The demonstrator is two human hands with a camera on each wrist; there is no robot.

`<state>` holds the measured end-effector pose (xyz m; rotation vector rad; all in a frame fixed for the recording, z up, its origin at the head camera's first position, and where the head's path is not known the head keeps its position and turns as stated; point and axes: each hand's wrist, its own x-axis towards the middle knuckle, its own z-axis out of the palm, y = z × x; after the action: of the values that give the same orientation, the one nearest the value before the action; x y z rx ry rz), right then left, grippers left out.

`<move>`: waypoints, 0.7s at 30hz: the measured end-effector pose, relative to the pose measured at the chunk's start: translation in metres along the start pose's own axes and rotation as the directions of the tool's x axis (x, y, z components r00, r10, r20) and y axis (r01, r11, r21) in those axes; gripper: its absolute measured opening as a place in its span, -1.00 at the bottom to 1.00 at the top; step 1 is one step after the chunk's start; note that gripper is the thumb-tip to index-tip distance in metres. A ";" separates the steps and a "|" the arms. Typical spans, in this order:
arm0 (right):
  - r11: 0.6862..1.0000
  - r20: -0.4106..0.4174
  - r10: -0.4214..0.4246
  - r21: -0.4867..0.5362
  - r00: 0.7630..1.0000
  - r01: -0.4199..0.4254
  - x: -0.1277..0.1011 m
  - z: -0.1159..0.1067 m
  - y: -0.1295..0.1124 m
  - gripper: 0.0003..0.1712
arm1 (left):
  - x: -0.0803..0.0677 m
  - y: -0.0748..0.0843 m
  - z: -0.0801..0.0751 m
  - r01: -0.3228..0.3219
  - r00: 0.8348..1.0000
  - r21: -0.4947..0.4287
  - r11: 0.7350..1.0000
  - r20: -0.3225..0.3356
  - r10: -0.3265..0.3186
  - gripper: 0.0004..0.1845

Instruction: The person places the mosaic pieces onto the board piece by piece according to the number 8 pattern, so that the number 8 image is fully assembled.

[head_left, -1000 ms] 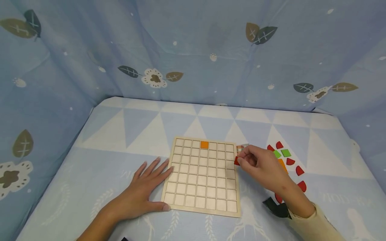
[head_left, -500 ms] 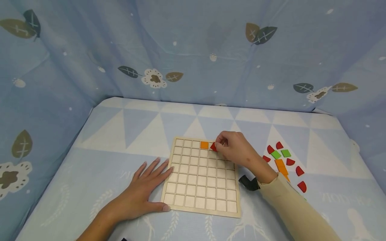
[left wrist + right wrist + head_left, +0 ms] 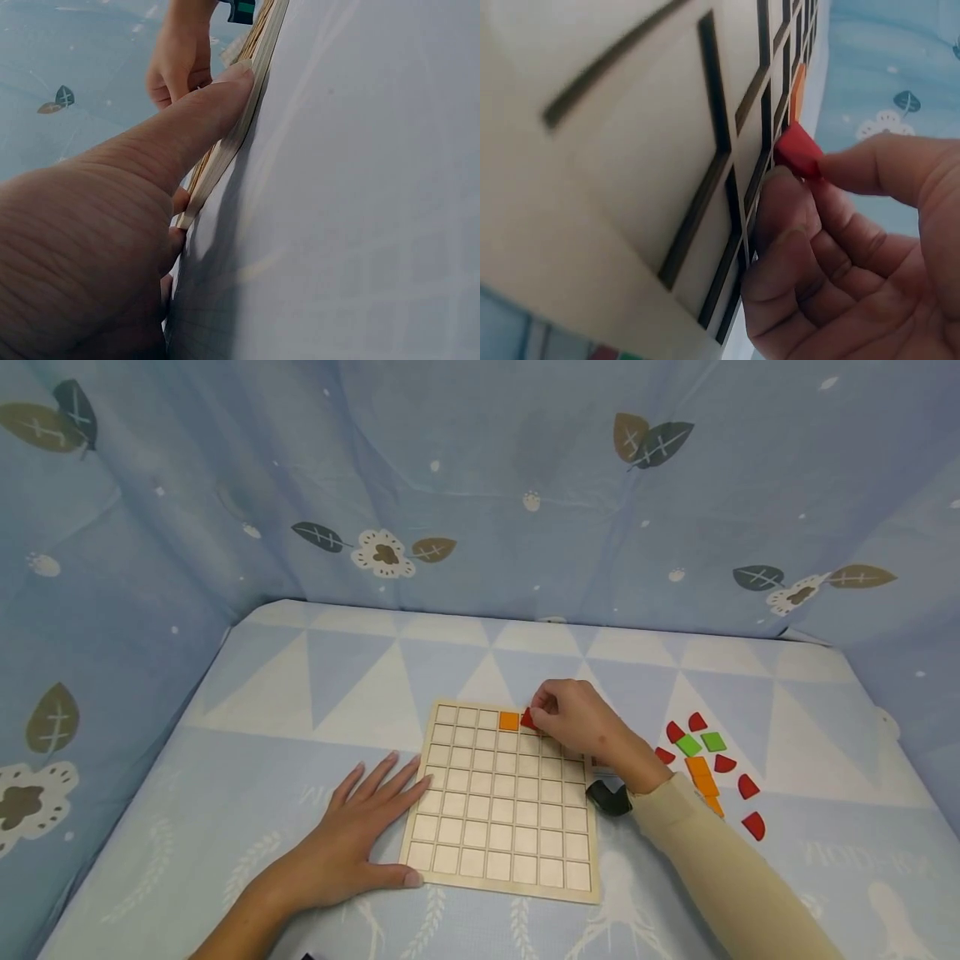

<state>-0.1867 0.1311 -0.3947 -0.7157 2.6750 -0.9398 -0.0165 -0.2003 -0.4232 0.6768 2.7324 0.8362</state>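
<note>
A wooden grid board (image 3: 501,885) with square recesses lies on the table. My right hand (image 3: 577,718) pinches a small red piece (image 3: 800,150) between thumb and fingers at the board's top row. That piece sits just right of an orange square tile (image 3: 508,721), which lies in a recess of the same row. Whether the red piece is down in its recess cannot be told. My left hand (image 3: 360,831) rests at the board's left edge with fingers spread, fingertips touching the frame. In the left wrist view its thumb (image 3: 217,97) lies along the board's edge.
Right of the board lie several red quarter-round pieces (image 3: 747,787), green square tiles (image 3: 688,745) and orange tiles (image 3: 699,768). A printed card (image 3: 598,763) is partly hidden under the right forearm. A patterned curtain (image 3: 480,485) stands behind the table.
My right hand has carried the red piece from the board's right edge leftward to the top row, beside the orange tile, then shifted slightly farther back. My left hand has stayed put.
</note>
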 end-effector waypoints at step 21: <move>0.999 0.070 -0.042 0.012 0.997 0.041 -0.001 0.004 0.006 -0.94 | 0.000 0.000 0.001 0.000 1.000 -0.011 1.000 0.002 0.000 0.13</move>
<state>-0.1865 0.1339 -0.4013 -0.7899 2.6024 -0.9202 -0.0161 -0.1998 -0.4237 0.6746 2.7239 0.8498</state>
